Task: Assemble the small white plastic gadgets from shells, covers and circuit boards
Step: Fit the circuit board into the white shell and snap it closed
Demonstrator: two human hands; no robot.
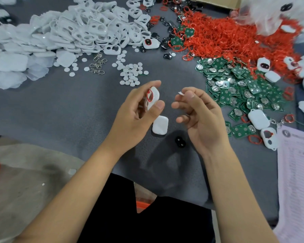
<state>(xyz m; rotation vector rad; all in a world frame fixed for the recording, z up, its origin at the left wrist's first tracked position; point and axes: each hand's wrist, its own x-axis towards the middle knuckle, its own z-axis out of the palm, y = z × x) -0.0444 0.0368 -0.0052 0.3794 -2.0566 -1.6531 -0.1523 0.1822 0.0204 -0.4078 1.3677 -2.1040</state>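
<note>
Two hands hovered over the grey table. The left hand gripped a white shell with a red ring, tilted upright, open face toward the right. The right hand, just beside it, pinched a small white disc, nearer the shell's far end.

Glossy white plastic shells, shiny metal clasps, and a matt grey table mat.

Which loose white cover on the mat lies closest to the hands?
The closed white cover lying just below the left hand, between both wrists. Every other loose cover sits far off, in the piles at the left and right edges.
</note>
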